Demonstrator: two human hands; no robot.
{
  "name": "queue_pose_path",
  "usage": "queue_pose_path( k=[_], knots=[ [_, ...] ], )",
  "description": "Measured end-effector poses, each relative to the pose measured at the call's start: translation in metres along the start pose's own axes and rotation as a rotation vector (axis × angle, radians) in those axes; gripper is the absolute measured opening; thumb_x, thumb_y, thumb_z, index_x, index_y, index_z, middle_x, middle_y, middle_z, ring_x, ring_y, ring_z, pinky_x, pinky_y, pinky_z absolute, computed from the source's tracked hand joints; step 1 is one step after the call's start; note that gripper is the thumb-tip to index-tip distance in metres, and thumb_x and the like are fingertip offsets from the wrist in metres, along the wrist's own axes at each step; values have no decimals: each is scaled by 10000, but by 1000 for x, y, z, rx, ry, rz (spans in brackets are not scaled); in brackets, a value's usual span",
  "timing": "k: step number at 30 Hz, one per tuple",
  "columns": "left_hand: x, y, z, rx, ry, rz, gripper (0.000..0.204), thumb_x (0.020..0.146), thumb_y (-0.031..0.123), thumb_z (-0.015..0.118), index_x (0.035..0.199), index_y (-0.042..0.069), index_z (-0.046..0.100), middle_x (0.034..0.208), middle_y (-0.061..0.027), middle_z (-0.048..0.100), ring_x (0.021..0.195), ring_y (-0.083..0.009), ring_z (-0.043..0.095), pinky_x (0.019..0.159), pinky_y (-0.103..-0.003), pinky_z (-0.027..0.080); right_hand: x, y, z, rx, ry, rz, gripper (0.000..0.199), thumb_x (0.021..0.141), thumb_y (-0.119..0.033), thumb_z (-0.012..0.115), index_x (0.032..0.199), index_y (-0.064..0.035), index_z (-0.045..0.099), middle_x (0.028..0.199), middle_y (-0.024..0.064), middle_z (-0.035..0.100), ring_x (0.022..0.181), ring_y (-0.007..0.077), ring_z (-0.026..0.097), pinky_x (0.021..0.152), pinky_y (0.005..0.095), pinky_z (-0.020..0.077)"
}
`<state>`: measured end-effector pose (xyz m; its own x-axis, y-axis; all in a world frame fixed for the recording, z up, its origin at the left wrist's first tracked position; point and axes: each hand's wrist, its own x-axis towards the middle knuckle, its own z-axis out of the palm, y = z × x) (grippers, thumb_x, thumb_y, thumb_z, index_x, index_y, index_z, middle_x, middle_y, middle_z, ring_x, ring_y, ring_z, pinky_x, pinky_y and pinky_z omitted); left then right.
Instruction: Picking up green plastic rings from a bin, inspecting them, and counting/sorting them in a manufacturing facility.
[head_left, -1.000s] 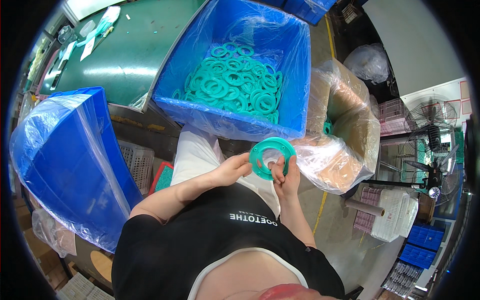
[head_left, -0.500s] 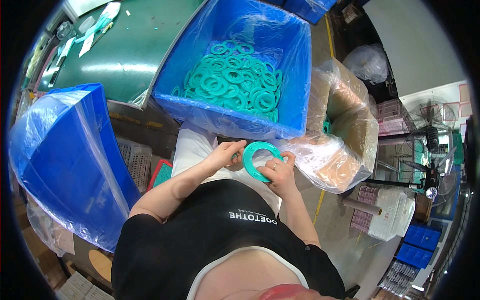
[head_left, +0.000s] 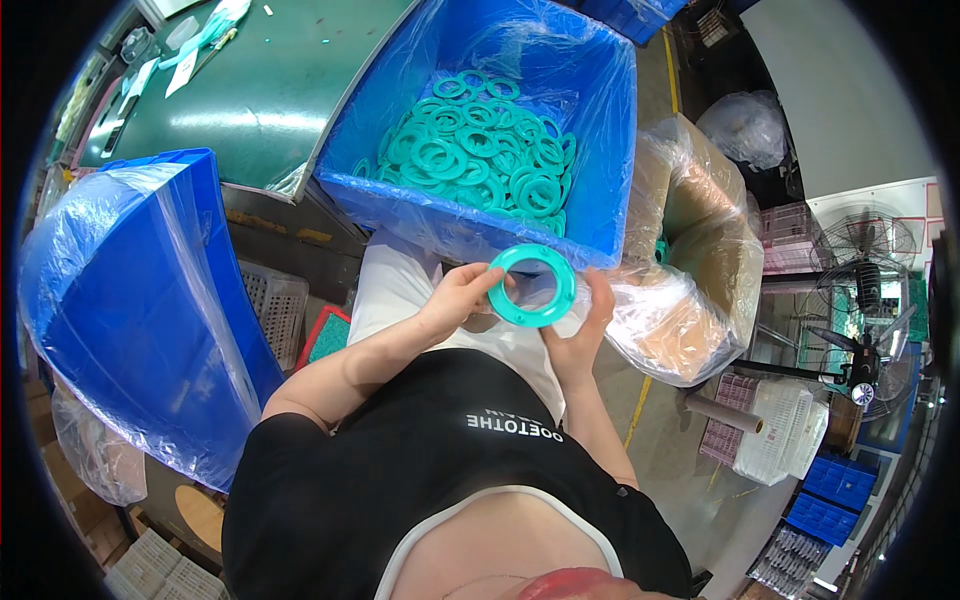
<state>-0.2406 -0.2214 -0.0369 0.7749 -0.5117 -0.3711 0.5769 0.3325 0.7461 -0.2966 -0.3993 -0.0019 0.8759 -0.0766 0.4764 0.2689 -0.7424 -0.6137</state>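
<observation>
A flat turquoise plastic ring [head_left: 524,317] is held up in front of my lap, near the front wall of the big blue bin. My left hand [head_left: 462,300] pinches its left edge between thumb and fingers. Just right of the ring is my right hand [head_left: 580,335], fingers raised and thumb apart, next to its lower right edge; whether they touch it is hard to see. Many similar turquoise rings [head_left: 470,150] lie heaped in the blue bin [head_left: 598,130], which is lined with clear plastic film.
At left stands another blue bin [head_left: 120,320] covered in film. A green table [head_left: 250,90] is behind it. To the right are a film-lined cardboard box [head_left: 690,330], a fan [head_left: 862,290] and stacked crates [head_left: 770,430]. A grey basket [head_left: 272,305] sits low at left.
The ring has moved up and slightly right, toward the bin, and turned to face the camera more. My right fingers have opened from its lower right edge. The view has shifted slightly.
</observation>
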Motion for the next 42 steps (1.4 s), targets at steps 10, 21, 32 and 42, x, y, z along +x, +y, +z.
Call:
queue_pose_path(
  k=[10,21,32,42],
  knots=[
    [-10,-31,6,464,-79,284,233,908,249,603,1017,45,631,783,12,601,657,-45,515,601,-212,417,-27,24,17,1173,-31,792,302,981,-213,447,1205,-13,485,921,104,624,873,161,597,759,274,459],
    [5,-4,1,361,-179,-117,338,969,340,480,970,29,611,695,66,470,599,-31,424,572,-206,386,-21,45,-7,928,-387,743,255,941,-249,544,1022,-7,558,584,12,520,507,72,475,488,215,371],
    [10,-6,-8,401,-340,-154,194,891,240,631,863,56,576,729,42,529,640,-42,474,560,-223,387,-26,49,-13,876,-530,732,258,926,-245,574,1002,2,557,578,3,515,486,66,463,473,203,359],
    [-4,-3,0,1085,25,762,204,890,162,545,771,-1,575,738,-178,562,691,-374,532,620,-423,432,-18,27,4,850,-495,706,189,924,-181,565,973,1,574,573,-4,519,493,58,466,459,209,347]
  ],
)
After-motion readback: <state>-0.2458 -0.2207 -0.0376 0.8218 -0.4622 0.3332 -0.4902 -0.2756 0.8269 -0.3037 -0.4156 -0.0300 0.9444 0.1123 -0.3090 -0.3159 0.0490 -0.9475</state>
